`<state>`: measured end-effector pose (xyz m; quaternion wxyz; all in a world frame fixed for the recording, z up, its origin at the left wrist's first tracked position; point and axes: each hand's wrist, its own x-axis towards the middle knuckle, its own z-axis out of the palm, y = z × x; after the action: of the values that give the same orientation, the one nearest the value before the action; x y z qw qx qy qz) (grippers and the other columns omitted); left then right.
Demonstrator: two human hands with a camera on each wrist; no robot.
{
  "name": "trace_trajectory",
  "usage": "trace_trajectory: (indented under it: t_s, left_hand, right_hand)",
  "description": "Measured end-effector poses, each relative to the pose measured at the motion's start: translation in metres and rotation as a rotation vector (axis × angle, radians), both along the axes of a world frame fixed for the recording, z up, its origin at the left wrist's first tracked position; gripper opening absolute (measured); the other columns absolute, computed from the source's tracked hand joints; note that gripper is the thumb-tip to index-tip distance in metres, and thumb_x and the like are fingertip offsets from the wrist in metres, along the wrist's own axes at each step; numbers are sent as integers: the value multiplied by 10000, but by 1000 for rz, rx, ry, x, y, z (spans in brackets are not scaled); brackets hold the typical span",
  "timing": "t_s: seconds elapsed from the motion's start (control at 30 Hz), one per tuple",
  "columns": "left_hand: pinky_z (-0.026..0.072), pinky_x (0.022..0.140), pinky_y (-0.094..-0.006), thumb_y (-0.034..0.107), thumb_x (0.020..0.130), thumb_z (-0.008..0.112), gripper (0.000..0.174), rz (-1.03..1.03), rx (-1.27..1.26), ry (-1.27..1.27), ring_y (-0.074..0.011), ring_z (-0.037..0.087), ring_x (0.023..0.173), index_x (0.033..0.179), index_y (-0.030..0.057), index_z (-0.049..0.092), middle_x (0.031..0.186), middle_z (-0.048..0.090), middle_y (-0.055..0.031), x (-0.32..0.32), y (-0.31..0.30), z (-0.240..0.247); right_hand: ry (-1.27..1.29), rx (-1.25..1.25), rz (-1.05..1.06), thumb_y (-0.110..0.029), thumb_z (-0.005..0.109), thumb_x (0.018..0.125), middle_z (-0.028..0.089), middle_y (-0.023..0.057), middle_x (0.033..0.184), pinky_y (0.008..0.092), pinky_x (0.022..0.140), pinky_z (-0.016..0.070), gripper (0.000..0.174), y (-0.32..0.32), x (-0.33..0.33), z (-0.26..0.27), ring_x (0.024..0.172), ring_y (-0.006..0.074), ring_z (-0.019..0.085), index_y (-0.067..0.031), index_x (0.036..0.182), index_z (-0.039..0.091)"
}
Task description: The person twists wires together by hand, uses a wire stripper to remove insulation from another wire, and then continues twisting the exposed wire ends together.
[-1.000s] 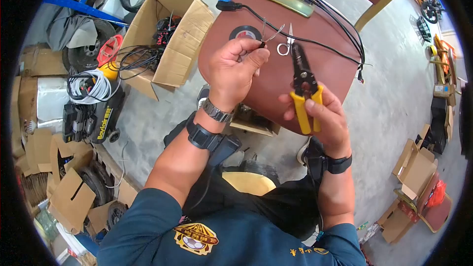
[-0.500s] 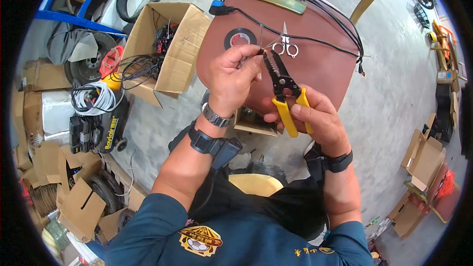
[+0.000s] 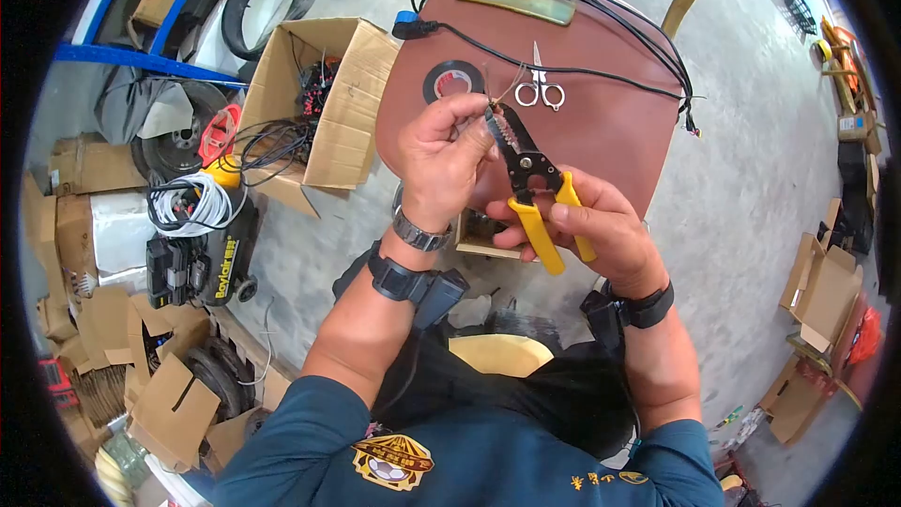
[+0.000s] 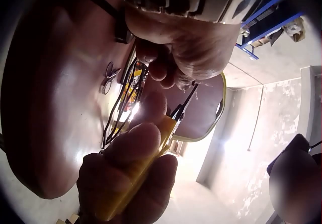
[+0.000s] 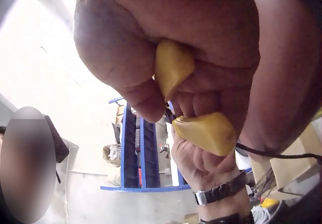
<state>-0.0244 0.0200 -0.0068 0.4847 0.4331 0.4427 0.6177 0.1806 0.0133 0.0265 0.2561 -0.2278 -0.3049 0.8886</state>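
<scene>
My left hand pinches the end of a thin dark cable between thumb and forefinger, its bare split wires sticking up past the fingertips. In my right hand are wire strippers with yellow handles, gripped with the handles spread apart. Their black toothed jaws point up and left, the tips right at the cable end beside my left fingertips. The left wrist view shows the yellow handle within the right fingers. Most of the held cable is hidden by the left hand.
On the brown chair seat lie a roll of black tape, small scissors, a phone-like slab, and a looped black cable with a blue-and-black plug. A cardboard box of wires stands left.
The right hand has brought the wire strippers left and up to the cable end. The left hand keeps its pinch on the cable. The head view has shifted slightly.
</scene>
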Motion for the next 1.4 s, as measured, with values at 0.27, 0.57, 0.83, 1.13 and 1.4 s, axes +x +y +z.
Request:
trace_trajectory:
  t_s: [0.27, 0.57, 0.83, 1.13, 1.4]
  left_hand:
    - [550, 758, -265, 23, 906, 635, 179, -20, 7, -140, -142, 663, 851, 1079, -17, 609, 969, 690, -109, 0, 1, -5]
    - [553, 756, -266, 15, 908, 626, 185, -55, 11, -206, -155, 671, 855, 1090, -13, 607, 971, 691, -118, -2, 2, -6]
    - [550, 736, -262, 21, 914, 617, 178, -101, 37, -200, -151, 668, 840, 1088, -12, 608, 964, 691, -125, -5, 2, -7]
    - [539, 731, -250, 38, 914, 626, 167, -98, 35, -179, -138, 660, 827, 1073, -11, 612, 961, 689, -125, -4, 2, -5]
    - [533, 695, -230, 32, 912, 630, 146, -46, 47, -118, -118, 651, 810, 1053, -4, 620, 964, 690, -114, -2, 3, -6]
  right_hand:
    - [60, -50, 15, -180, 527, 951, 571, 213, 1282, 374, 858, 544, 478, -2, -3, -2, 1083, 313, 638, -1, 1380, 414]
    - [88, -47, 15, -183, 513, 956, 566, 223, 1286, 380, 861, 547, 481, -2, -6, -5, 1085, 327, 637, 9, 1382, 398]
    - [125, -52, 16, -183, 505, 959, 566, 242, 1274, 379, 830, 564, 482, -2, -6, -5, 1046, 336, 655, 16, 1382, 387]
    - [107, -27, 16, -193, 494, 966, 595, 240, 1218, 353, 763, 583, 449, -3, -6, -6, 976, 317, 678, 19, 1352, 405]
    - [154, -96, -9, -187, 499, 966, 635, 237, 1086, 330, 686, 584, 365, -5, -6, -6, 847, 281, 696, -3, 1277, 445]
